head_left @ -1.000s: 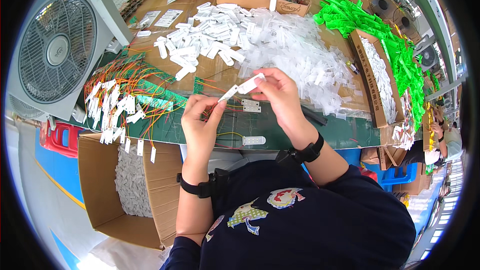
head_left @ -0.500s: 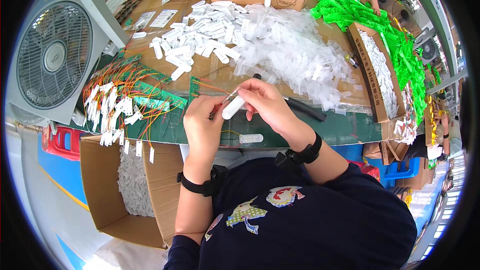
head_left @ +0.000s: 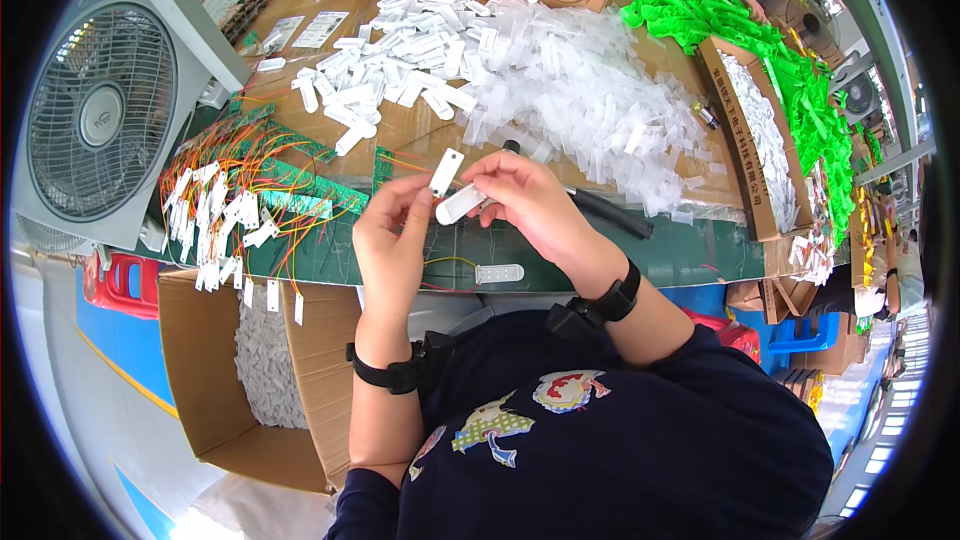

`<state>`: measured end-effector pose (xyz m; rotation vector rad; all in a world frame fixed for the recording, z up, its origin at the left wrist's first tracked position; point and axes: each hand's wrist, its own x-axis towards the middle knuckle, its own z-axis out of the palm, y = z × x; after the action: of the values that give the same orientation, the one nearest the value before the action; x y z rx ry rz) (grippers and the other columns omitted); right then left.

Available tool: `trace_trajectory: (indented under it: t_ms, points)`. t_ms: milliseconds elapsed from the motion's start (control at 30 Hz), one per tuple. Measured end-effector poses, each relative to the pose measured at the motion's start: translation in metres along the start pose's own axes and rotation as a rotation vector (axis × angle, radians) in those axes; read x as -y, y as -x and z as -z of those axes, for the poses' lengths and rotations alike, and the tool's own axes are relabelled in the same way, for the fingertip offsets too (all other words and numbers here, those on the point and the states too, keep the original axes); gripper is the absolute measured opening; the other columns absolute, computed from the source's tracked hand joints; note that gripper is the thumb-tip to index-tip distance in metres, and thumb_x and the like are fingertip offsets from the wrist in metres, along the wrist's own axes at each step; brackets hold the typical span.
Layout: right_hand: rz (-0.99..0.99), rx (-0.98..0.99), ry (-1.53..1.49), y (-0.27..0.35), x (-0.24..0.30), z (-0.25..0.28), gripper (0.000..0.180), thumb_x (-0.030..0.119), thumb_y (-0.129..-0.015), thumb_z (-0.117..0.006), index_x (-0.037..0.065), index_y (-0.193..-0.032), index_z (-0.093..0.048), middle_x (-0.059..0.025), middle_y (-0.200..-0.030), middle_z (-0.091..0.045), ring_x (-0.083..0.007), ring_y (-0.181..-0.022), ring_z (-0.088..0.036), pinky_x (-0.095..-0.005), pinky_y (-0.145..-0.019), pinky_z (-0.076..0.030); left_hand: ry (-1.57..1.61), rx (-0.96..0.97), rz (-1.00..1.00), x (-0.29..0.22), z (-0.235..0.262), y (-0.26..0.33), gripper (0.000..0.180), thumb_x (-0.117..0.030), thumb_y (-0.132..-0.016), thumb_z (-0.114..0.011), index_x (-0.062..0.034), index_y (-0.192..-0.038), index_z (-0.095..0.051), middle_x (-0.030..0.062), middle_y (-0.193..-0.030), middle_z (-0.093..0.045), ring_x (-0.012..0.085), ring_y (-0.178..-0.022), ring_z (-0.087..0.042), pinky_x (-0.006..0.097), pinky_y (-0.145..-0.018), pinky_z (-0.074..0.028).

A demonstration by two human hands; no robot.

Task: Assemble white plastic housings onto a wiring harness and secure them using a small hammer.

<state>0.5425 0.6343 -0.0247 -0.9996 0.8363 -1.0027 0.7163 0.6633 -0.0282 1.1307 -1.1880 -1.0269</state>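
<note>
Above the table's near edge, my left hand [head_left: 388,240] pinches a small flat white board [head_left: 446,172] between thumb and fingers. My right hand [head_left: 535,208] holds an oblong white plastic casing [head_left: 459,205] by its right end, close to the board; a thin wire seems to run by the fingers. Just below, near the table edge, lies a white casing with dots [head_left: 499,273] and a yellow wire. To the left, several small white wired boards [head_left: 212,215] hang over the edge, joined by orange and yellow wires to green circuit boards [head_left: 310,190].
Beyond my hands lie heaps of white casings [head_left: 400,60] and clear plastic pieces [head_left: 590,90]. A black tube-like tool [head_left: 612,214] rests behind my right hand. A long carton [head_left: 740,140] and green items [head_left: 700,15] sit right; a fan [head_left: 105,110] and open carton [head_left: 325,380] left.
My hands have moved slightly apart. The white board in my left hand now stands up in plain view, and the casing has tilted flatter and shifted a little left.
</note>
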Motion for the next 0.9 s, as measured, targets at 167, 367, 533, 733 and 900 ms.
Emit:
trace_trajectory:
  t_ms: [167, 367, 533, 733, 900]
  points:
    - [-0.17, 0.181, -0.156, -0.002, 0.004, 0.006, 0.017, 0.01, -0.094, -0.052, 0.003, -0.108, -0.059, 0.0004, -0.081, -0.057, -0.0052, -0.068, -0.052, -0.0204, -0.055, -0.04, 0.114, 0.006, 0.026, 0.001, 0.004, -0.002, 0.016, -0.001, -0.095, -0.055, 0.0025, -0.109, -0.064, 0.0065, -0.091, -0.068, 0.0078, -0.079, -0.06, 0.023, -0.071, -0.049]
    - [0.066, 0.059, 0.186, -0.004, -0.005, -0.009, 0.021, 0.022, -0.097, -0.058, 0.001, -0.098, -0.058, 0.0039, -0.072, -0.053, -0.0028, -0.063, -0.046, -0.0227, -0.052, -0.036, -0.188, 0.042, -0.149, -0.004, 0.004, -0.001, 0.019, 0.002, -0.084, -0.065, -0.0031, -0.102, -0.069, 0.0089, -0.092, -0.066, 0.0163, -0.079, -0.062, 0.028, -0.069, -0.05]
    - [0.049, -0.031, 0.316, -0.002, -0.006, -0.009, 0.025, 0.021, -0.095, -0.062, 0.0, -0.082, -0.061, 0.0019, -0.068, -0.057, -0.0027, -0.062, -0.046, -0.0234, -0.053, -0.038, -0.705, -0.022, -0.482, -0.011, -0.003, 0.002, 0.024, -0.004, -0.072, -0.077, -0.0032, -0.095, -0.068, 0.0114, -0.095, -0.065, 0.0276, -0.086, -0.061, 0.037, -0.08, -0.048]
    - [0.117, 0.046, 0.465, 0.001, 0.005, -0.012, 0.019, 0.016, -0.091, -0.065, -0.003, -0.093, -0.066, -0.0012, -0.074, -0.063, -0.0047, -0.066, -0.051, -0.0247, -0.057, -0.041, -0.792, -0.077, -0.499, -0.013, -0.003, 0.006, 0.023, -0.004, -0.073, -0.077, -0.0024, -0.094, -0.068, 0.0097, -0.089, -0.067, 0.0276, -0.084, -0.062, 0.038, -0.079, -0.048]
    - [0.162, 0.133, 0.397, -0.005, 0.005, 0.0, 0.026, 0.015, -0.088, -0.069, -0.001, -0.108, -0.068, -0.0002, -0.081, -0.063, -0.0046, -0.071, -0.052, -0.0229, -0.06, -0.041, -0.501, -0.015, -0.344, -0.009, 0.005, 0.005, 0.02, -0.004, -0.075, -0.077, -0.0012, -0.093, -0.069, 0.0103, -0.088, -0.068, 0.0248, -0.081, -0.063, 0.034, -0.075, -0.049]
